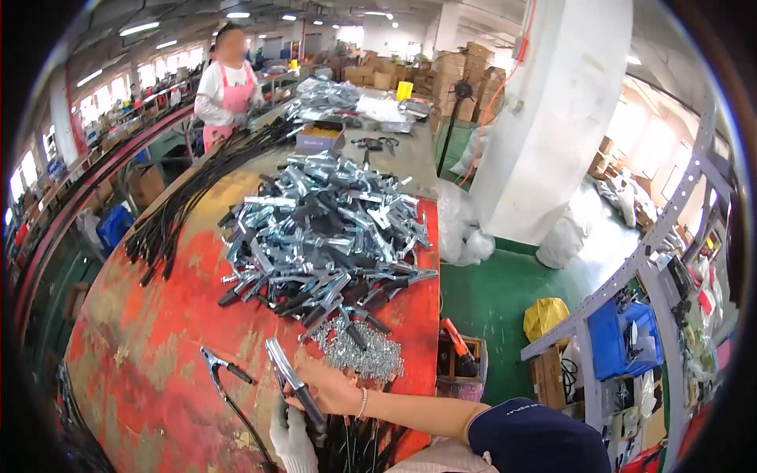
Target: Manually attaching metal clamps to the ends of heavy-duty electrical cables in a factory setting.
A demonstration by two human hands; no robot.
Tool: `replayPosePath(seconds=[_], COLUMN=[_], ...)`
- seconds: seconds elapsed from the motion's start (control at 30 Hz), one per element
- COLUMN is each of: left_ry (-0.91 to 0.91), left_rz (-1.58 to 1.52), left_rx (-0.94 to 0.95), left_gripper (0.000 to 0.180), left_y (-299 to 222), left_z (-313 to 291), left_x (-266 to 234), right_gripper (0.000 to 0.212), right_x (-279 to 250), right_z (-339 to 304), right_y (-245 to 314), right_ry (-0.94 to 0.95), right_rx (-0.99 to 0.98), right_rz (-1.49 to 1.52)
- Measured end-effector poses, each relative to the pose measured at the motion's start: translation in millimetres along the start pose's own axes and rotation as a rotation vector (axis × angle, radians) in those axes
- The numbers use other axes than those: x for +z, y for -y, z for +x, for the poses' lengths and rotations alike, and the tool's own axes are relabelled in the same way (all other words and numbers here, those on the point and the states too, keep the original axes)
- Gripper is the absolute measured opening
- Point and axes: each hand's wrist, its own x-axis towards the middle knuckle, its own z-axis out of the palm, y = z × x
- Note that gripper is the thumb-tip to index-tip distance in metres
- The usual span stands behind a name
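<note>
A metal spring clamp with black handle grips (305, 400) stands tilted in my right hand (331, 388), which is bare with a bracelet at the wrist. Just below it is my left hand (293, 443) in a white glove, its fingers closed close to the clamp's lower end; what they hold is hidden. To the left lies another clamp (214, 367), joined to a black cable (246, 426). Beyond my hands is a large heap of similar clamps (323, 221). A pile of small metal parts (363, 353) lies at its near edge.
Long black cables (185, 197) run along the table's (150, 331) left side; more black leads (355, 445) lie under my arm. An open box (321, 138) and dark tools (374, 144) sit beyond the heap. A person (227, 91) stands at far left. A pillar (544, 118) and metal rack (631, 268) are right.
</note>
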Motion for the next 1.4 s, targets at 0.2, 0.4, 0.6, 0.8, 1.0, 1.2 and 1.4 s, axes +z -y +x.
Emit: replayPosePath(seconds=[0.2,0.4,0.6,0.8,1.0,1.2,1.4], left_ry=[0.045,0.115,0.091,0.088,0.106,0.113,0.100], left_rz=[0.054,-0.132,-0.050,-0.054,-0.054,-0.035,0.002], left_rx=[-0.017,-0.218,-0.203,-0.216,-0.216,-0.202,-0.224], left_gripper=[0.035,0.040,0.045,0.039,0.038,0.037,0.044], left_y=[29,3,3,-1,5,1,1], left_z=[21,13,13,11,14,12,11], left_x=[-9,-8,-8,-4,-4,-6,-1], right_gripper=[0.016,0.020,0.020,0.021,0.022,0.021,0.016], right_x=[-10,-4,-8,-9,-8,-13,-25], right_z=[-3,-1,0,-4,-5,-2,7], right_y=[0,-3,-1,-4,-7,-11,-9], right_ry=[0.038,0.090,0.108,0.055,0.053,0.147,0.257], right_rx=[0.151,0.169,0.189,0.028,0.003,0.028,0.087], right_rz=[0.024,0.105,0.008,-0.097,-0.079,-0.036,0.125])
